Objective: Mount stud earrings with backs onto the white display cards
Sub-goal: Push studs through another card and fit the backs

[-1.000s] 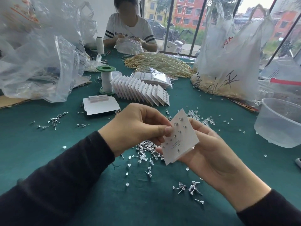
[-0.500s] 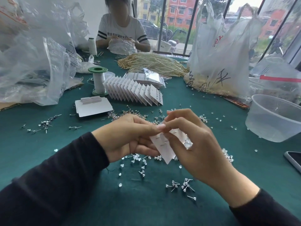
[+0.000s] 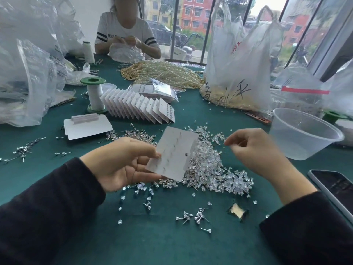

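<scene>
- While a small scatter of loose studs (image 3: 193, 217), thin metal posts with tiny bright heads, lies at lower centre on the green felt table (image 3: 95, 236), our hands work just above it.
- Our left hand (image 3: 122, 165) pinches the white display card (image 3: 177, 152) by its left edge. The card is now laid open at mid-frame, stiff and matte, where half a second ago both hands closed over it.
- Our right hand (image 3: 256, 150) has come off the card to the right. Its fingers are curled with thumb and forefinger tips together, and we cannot tell whether they hold anything.
- We judge that one fitting is finished and the next piece is being fetched.
- Beneath the card spreads a heap of clear backs (image 3: 215, 169), small, translucent and glinting.
- Farther up, left of centre, finished cards (image 3: 137, 106) stand fanned in a row, with pale beaded strands (image 3: 162, 73) beyond.
</scene>
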A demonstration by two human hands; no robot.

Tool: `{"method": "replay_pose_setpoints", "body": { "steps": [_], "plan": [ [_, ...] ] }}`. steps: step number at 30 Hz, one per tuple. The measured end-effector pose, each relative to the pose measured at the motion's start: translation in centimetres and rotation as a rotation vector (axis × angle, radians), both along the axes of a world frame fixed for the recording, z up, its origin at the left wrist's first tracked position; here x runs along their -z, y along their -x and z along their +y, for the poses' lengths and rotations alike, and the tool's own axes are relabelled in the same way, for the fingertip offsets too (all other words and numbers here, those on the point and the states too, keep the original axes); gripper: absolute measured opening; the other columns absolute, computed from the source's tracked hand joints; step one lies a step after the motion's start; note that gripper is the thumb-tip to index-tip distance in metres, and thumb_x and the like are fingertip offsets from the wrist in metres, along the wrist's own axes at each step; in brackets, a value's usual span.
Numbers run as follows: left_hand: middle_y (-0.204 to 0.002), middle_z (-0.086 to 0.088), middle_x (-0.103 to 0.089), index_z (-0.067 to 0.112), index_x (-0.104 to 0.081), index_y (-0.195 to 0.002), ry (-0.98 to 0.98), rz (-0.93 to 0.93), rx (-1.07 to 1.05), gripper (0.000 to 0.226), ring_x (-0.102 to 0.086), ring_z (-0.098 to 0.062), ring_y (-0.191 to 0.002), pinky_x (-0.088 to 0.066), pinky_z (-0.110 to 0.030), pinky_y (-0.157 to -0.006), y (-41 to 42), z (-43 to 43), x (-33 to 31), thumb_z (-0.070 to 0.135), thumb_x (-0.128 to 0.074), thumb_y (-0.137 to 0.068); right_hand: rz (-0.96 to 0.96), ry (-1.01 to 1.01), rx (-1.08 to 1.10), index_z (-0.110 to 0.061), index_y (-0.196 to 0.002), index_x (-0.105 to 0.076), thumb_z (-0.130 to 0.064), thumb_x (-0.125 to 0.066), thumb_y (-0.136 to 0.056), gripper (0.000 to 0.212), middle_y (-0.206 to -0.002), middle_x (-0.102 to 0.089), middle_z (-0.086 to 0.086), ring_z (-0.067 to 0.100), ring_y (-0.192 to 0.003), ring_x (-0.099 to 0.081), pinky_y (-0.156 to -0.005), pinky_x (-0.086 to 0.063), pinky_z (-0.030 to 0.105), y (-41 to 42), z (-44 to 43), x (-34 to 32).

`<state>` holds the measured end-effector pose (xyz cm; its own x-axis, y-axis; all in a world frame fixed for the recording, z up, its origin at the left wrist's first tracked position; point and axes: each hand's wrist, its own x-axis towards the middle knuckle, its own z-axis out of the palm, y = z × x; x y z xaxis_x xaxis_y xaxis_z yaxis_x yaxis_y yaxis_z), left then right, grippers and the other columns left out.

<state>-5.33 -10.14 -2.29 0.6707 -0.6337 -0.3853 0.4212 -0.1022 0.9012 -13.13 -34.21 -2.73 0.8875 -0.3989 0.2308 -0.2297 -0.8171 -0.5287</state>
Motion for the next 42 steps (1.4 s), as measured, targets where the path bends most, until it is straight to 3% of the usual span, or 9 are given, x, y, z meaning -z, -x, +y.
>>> {"method": "replay_pose_setpoints", "body": {
  "steps": [2, 5, 8, 12, 17, 21, 28, 37, 42],
  "plan": [
    [-0.070, -0.023, -0.069, -0.008, -0.060, -0.087, 0.014, 0.023, -0.010, 0.012, -0.065, -0.024, -0.048, -0.052, -0.022, -0.038, 0.0, 0.0, 0.0, -0.004, -0.049, -0.082, 0.160, 0.027, -0.016, -0.021, -0.078, -0.070, -0.004, -0.054, -0.083, 0.024, -0.067, -0.062, -0.008, 0.005, -0.057, -0.055, -0.045, -0.036, 0.007, 0.2, -0.4, 0.0],
    [-0.067, -0.022, -0.069, -0.005, -0.064, -0.071, 0.043, 0.032, -0.032, 0.011, -0.065, -0.023, -0.047, -0.052, -0.024, -0.037, 0.2, -0.1, -0.3, -0.005, -0.054, -0.074, 0.363, 0.018, -0.050, -0.024, -0.074, -0.069, -0.008, -0.057, -0.082, 0.022, -0.070, -0.065, -0.010, 0.004, -0.063, -0.058, -0.049, -0.041, 0.013, 0.3, -0.7, -0.1],
    [-0.070, -0.023, -0.069, -0.003, -0.062, -0.071, 0.072, 0.058, -0.031, 0.008, -0.067, -0.026, -0.052, -0.052, -0.024, -0.037, 0.4, -0.1, -0.4, -0.006, -0.055, -0.066, 0.375, 0.013, -0.065, -0.025, -0.070, -0.070, -0.011, -0.062, -0.080, 0.019, -0.068, -0.067, -0.012, 0.002, -0.064, -0.060, -0.051, -0.044, 0.012, 0.3, -0.5, -0.2],
    [-0.077, -0.026, -0.070, -0.004, -0.057, -0.085, 0.068, 0.092, -0.031, 0.012, -0.069, -0.033, -0.058, -0.053, -0.025, -0.038, 0.3, -0.1, -0.1, -0.009, -0.046, -0.082, 0.377, 0.033, -0.052, -0.025, -0.067, -0.070, -0.012, -0.064, -0.080, 0.019, -0.068, -0.067, -0.011, 0.003, -0.066, -0.060, -0.052, -0.042, 0.014, 0.3, -0.4, -0.4],
    [-0.080, -0.025, -0.070, -0.006, -0.056, -0.098, 0.039, 0.136, -0.020, 0.018, -0.070, -0.031, -0.062, -0.052, -0.024, -0.038, -0.1, -0.2, 0.3, -0.004, -0.043, -0.086, 0.406, 0.032, -0.054, -0.023, -0.066, -0.070, -0.014, -0.068, -0.079, 0.016, -0.068, -0.067, -0.010, 0.004, -0.067, -0.060, -0.054, -0.043, 0.015, 0.6, -0.6, -0.7],
    [-0.079, -0.023, -0.071, -0.006, -0.057, -0.098, 0.009, 0.154, -0.005, 0.020, -0.070, -0.029, -0.059, -0.051, -0.023, -0.036, -0.1, -0.4, 0.5, 0.002, -0.042, -0.087, 0.390, 0.058, -0.047, -0.020, -0.064, -0.068, -0.012, -0.065, -0.078, 0.017, -0.064, -0.065, -0.009, 0.003, -0.060, -0.057, -0.044, -0.038, 0.010, 0.4, -0.3, -0.1],
    [-0.074, -0.024, -0.070, -0.008, -0.054, -0.099, -0.010, 0.092, -0.012, 0.016, -0.069, -0.030, -0.056, -0.050, -0.022, -0.037, 0.0, -0.6, 0.7, -0.003, -0.045, -0.087, -0.038, -0.029, -0.014, -0.017, -0.067, -0.065, -0.007, -0.064, -0.076, 0.013, -0.066, -0.065, -0.003, 0.011, -0.063, -0.059, -0.054, -0.043, 0.018, 0.0, 0.7, 0.1],
    [-0.075, -0.025, -0.070, -0.010, -0.057, -0.092, -0.058, -0.041, -0.002, 0.013, -0.068, -0.032, -0.054, -0.049, -0.021, -0.035, 0.7, -0.9, 1.0, -0.008, -0.047, -0.084, -0.222, -0.361, -0.250, -0.013, -0.073, -0.069, -0.005, -0.072, -0.075, 0.010, -0.065, -0.068, -0.001, 0.006, -0.055, -0.057, -0.053, -0.048, 0.016, 0.8, 4.9, -0.6],
    [-0.073, -0.023, -0.068, -0.013, -0.057, -0.094, -0.066, -0.158, -0.003, 0.013, -0.068, -0.031, -0.053, -0.049, -0.020, -0.036, 1.3, -1.4, 1.3, -0.006, -0.049, -0.085, -0.403, -0.242, -0.354, -0.014, -0.072, -0.070, -0.004, -0.075, -0.073, 0.011, -0.069, -0.067, -0.002, 0.012, -0.063, -0.061, -0.063, -0.052, 0.024, 0.8, 7.9, 0.2]
  ]
}}
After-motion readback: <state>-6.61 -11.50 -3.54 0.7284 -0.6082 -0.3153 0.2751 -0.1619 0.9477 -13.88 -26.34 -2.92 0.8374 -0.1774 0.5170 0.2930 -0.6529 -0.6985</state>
